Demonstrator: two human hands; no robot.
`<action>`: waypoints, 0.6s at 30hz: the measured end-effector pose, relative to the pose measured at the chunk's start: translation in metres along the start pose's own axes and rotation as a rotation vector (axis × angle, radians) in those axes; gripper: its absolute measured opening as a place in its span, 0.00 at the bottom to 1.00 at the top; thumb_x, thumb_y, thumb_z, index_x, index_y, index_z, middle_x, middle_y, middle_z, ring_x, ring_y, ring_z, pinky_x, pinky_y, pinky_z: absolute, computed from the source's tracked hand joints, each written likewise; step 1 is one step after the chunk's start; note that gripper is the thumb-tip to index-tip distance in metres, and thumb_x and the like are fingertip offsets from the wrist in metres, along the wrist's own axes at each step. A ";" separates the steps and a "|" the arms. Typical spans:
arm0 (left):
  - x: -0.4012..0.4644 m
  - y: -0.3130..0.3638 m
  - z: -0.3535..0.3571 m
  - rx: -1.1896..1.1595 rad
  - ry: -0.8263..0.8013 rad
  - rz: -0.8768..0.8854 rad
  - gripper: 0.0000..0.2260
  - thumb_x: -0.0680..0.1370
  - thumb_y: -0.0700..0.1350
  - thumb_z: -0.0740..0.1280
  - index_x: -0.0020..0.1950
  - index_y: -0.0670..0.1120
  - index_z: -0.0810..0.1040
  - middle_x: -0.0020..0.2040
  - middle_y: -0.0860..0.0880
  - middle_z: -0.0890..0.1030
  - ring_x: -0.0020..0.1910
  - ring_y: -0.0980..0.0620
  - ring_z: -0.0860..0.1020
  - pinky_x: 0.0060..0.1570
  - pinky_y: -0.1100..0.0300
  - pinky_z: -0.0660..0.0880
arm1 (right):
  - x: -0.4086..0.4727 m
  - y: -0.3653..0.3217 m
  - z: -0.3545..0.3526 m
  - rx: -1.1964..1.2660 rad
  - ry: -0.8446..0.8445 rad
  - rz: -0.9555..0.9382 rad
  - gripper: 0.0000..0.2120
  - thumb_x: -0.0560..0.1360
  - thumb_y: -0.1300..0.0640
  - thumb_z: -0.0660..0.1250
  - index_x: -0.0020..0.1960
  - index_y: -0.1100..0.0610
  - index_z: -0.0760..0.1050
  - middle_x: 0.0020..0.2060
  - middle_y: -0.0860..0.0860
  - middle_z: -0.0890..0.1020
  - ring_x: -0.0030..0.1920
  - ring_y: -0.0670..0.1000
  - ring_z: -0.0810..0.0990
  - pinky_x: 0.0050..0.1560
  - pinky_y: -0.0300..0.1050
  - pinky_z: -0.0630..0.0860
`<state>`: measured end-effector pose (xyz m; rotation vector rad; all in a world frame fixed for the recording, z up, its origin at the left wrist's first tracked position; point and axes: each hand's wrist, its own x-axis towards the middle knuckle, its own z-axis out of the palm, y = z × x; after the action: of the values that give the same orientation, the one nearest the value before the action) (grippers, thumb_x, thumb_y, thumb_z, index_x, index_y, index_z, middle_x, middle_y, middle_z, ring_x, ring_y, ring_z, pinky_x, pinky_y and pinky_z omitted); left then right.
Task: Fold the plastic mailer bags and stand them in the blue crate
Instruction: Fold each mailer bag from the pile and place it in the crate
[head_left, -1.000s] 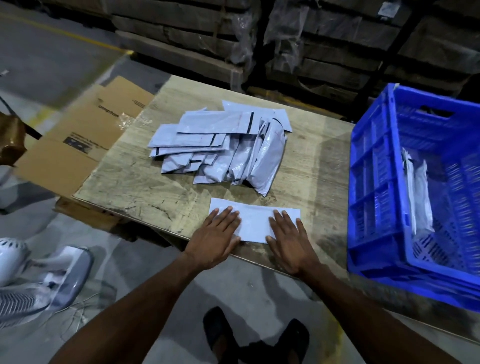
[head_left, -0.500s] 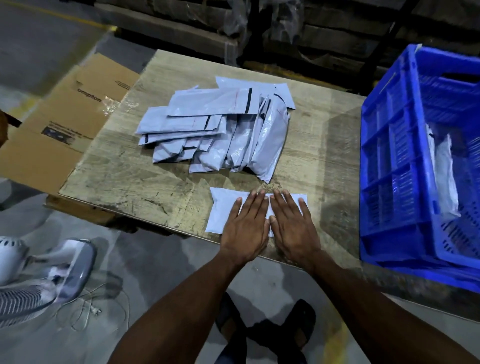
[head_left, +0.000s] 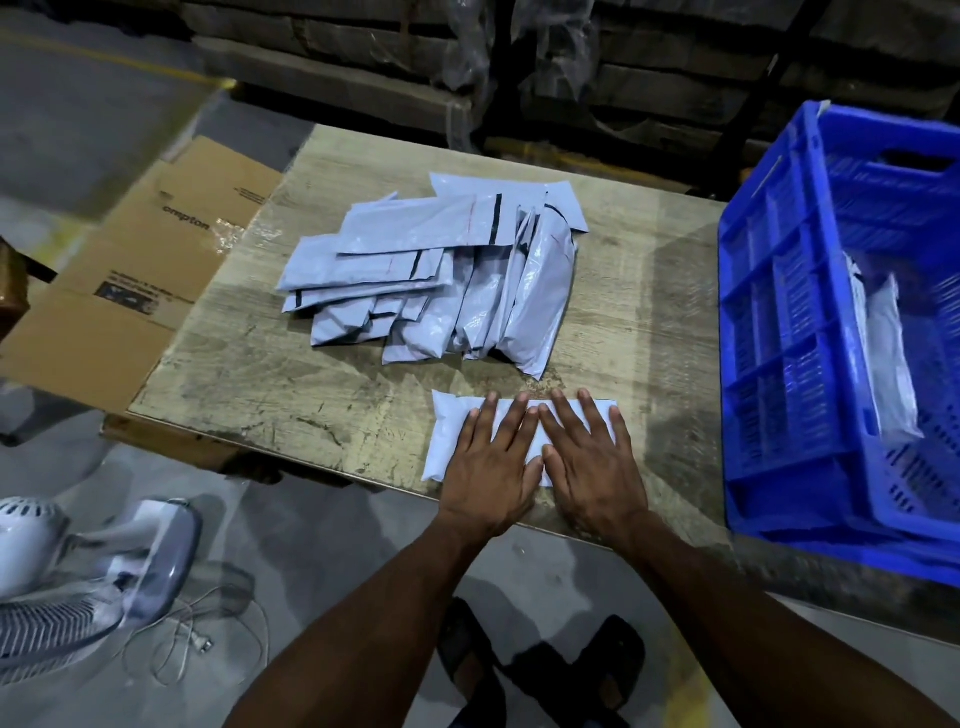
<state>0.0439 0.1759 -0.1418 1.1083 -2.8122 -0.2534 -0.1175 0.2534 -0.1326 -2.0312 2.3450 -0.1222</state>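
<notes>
A folded white mailer bag (head_left: 444, 436) lies flat near the front edge of the wooden table (head_left: 270, 395). My left hand (head_left: 491, 467) and my right hand (head_left: 592, 462) press down on it side by side, fingers straight and almost touching. Only the bag's left end and top strip show past them. Behind it lies a loose pile of grey mailer bags (head_left: 441, 280) with black strips. The blue crate (head_left: 779, 364) stands at the table's right end, with folded bags (head_left: 888, 364) standing upright inside along its near wall.
A flattened cardboard box (head_left: 130, 291) lies off the table's left side. A white fan (head_left: 78, 577) with its cord sits on the floor at lower left. Wrapped stacks of boards (head_left: 519, 62) run behind the table. My sandalled feet (head_left: 540, 670) are below the front edge.
My left hand has slid right along the folded bag until it sits beside my right hand at the bag's middle. The view has shifted slightly.
</notes>
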 end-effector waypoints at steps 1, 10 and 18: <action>-0.001 -0.001 0.000 -0.005 0.001 0.005 0.28 0.85 0.57 0.51 0.82 0.46 0.64 0.83 0.48 0.61 0.82 0.40 0.56 0.78 0.44 0.55 | 0.000 0.000 0.000 0.008 0.003 0.003 0.26 0.84 0.46 0.47 0.80 0.49 0.61 0.81 0.48 0.58 0.82 0.53 0.49 0.78 0.63 0.51; -0.002 -0.003 0.002 -0.028 -0.006 -0.006 0.28 0.85 0.58 0.50 0.82 0.46 0.63 0.83 0.47 0.60 0.83 0.41 0.54 0.78 0.41 0.57 | 0.000 0.001 0.001 0.029 0.021 -0.001 0.26 0.84 0.46 0.47 0.80 0.50 0.62 0.80 0.49 0.59 0.81 0.54 0.52 0.77 0.64 0.53; -0.002 -0.006 0.002 -0.060 0.011 -0.009 0.28 0.85 0.61 0.46 0.83 0.52 0.62 0.83 0.51 0.59 0.83 0.42 0.53 0.79 0.42 0.54 | 0.000 0.001 0.001 0.033 0.008 -0.004 0.26 0.83 0.46 0.48 0.80 0.50 0.62 0.81 0.49 0.58 0.81 0.54 0.51 0.78 0.63 0.52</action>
<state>0.0490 0.1728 -0.1450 1.1069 -2.7717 -0.3289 -0.1185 0.2535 -0.1340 -2.0241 2.3280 -0.1687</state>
